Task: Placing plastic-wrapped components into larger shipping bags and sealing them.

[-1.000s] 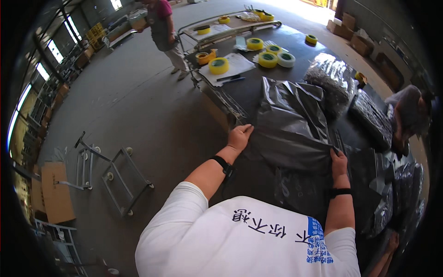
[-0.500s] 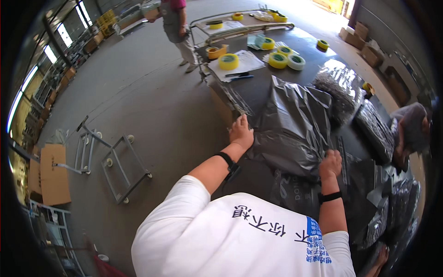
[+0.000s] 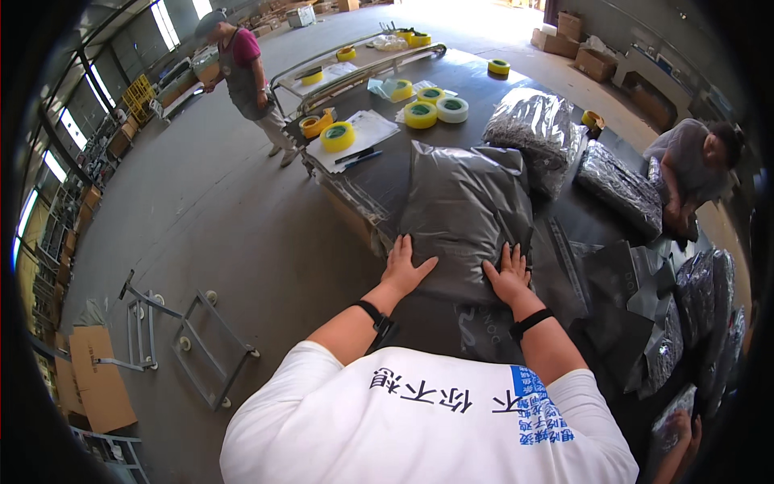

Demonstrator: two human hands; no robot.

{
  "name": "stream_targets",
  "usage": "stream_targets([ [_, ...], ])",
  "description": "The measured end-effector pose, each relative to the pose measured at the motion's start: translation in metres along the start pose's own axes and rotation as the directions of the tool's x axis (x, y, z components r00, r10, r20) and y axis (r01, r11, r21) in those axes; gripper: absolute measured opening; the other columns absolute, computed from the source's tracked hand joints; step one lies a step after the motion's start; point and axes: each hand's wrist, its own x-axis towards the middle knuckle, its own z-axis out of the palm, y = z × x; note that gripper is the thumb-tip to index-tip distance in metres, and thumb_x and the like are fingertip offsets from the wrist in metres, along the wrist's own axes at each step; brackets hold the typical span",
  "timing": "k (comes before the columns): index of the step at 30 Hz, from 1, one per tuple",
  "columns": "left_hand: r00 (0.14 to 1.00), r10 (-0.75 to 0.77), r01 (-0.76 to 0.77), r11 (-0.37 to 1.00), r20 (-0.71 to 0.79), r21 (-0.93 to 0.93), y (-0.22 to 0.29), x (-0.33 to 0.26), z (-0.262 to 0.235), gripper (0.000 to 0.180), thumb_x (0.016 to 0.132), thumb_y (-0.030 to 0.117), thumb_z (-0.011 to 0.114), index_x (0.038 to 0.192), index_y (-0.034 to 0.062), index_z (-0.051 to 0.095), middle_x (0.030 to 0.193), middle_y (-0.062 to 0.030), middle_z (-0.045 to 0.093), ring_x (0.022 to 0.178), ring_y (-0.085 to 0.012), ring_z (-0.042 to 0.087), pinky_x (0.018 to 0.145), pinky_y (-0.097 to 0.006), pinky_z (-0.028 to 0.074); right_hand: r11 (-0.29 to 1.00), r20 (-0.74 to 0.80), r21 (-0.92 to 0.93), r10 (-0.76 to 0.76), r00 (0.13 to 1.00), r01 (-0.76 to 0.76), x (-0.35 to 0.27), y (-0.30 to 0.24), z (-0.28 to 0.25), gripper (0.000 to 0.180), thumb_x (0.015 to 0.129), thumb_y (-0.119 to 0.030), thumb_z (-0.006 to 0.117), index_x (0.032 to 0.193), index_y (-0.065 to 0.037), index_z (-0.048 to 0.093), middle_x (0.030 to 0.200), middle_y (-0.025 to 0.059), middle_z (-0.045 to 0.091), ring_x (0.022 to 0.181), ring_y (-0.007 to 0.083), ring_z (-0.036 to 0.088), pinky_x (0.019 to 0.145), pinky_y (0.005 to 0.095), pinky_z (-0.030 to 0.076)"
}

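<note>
The left hand (image 3: 405, 268) lies palm down with fingers spread on the near left corner of a filled, dark grey, glossy plastic bag (image 3: 468, 202). The right hand (image 3: 509, 276) lies likewise on the near right part of the bag, fingers extended and apart. Both hands are open and press flat; neither grips. The bag rests on a long, dark-topped work table (image 3: 468, 73) and serves as the reference for all positions below. Just beyond its right far corner is a bulky package in clear, shiny film (image 3: 528, 129); farther right is a flatter film-wrapped package (image 3: 619, 187). To the near right, flat dark grey plastic sheeting (image 3: 609, 298) covers the surface. Beyond the bag stand a clear tape roll with a green core (image 3: 453, 109) and a yellow tape roll (image 3: 420, 114). To its far left, a slim blue pen (image 3: 358, 161) lies beside white paper sheets (image 3: 373, 129). Well right of the bag, a co-worker in grey (image 3: 689, 161) bends forward. Well left, a grey metal trolley frame with pale wheels (image 3: 214, 355) stands on the floor.
</note>
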Motion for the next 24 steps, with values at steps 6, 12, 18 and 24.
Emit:
stream_targets([
  [6, 0.922, -0.202, 0.368, 0.721, 0.330, -0.588, -0.007, 0.003, -0.028, 0.078, 0.080, 0.044, 0.074, 0.135, -0.0016, 0.044, 0.126, -0.0194, 0.055, 0.114, -0.0310, 0.055, 0.095, -0.039, 0.046, 0.975, -0.066, 0.197, -0.093, 0.993, 0.104, 0.006, 0.027, 0.018, 0.096, 0.083, -0.071, 0.047, 0.155, -0.019, 0.011, 0.161, 0.0077, 0.004, 0.148, 0.0307, 0.001, 0.115, 0.0548, 0.003],
  [12, 0.938, -0.059, 0.314, 0.556, 0.341, -0.769, 0.028, 0.034, -0.070, 0.051, 0.077, 0.022, 0.080, 0.117, -0.0002, 0.059, 0.105, -0.0106, 0.066, 0.091, -0.0205, 0.064, 0.082, -0.034, 0.052, 0.783, -0.197, 0.558, -0.196, 0.961, 0.274, 0.009, 0.040, -0.002, 0.084, 0.091, -0.048, 0.058, 0.152, -0.005, 0.019, 0.159, 0.0182, 0.012, 0.146, 0.0345, 0.012, 0.117, 0.0420, 0.015],
  [18, 0.987, 0.039, 0.106, 0.579, 0.157, -0.808, -0.023, 0.122, -0.156, 0.045, 0.073, 0.013, 0.082, 0.110, -0.0017, 0.061, 0.098, -0.0079, 0.067, 0.083, -0.0171, 0.065, 0.076, -0.031, 0.054, 0.994, -0.451, 0.001, -0.096, 0.887, 0.107, -0.015, 0.077, -0.027, 0.076, 0.088, -0.036, 0.064, 0.146, -0.002, 0.030, 0.153, 0.0221, 0.025, 0.141, 0.0390, 0.025, 0.114, 0.0475, 0.023],
  [24, 0.955, -0.036, 0.247, 0.644, 0.294, -0.724, -0.113, 0.205, -0.198, 0.051, 0.071, 0.012, 0.082, 0.114, -0.0020, 0.059, 0.100, -0.0087, 0.067, 0.082, -0.0173, 0.065, 0.076, -0.031, 0.054, 0.924, -0.342, -0.213, 0.234, 0.910, -0.317, -0.037, 0.088, -0.013, 0.079, 0.089, -0.045, 0.058, 0.149, -0.006, 0.025, 0.157, 0.0161, 0.017, 0.145, 0.0351, 0.013, 0.117, 0.0475, 0.015],
])
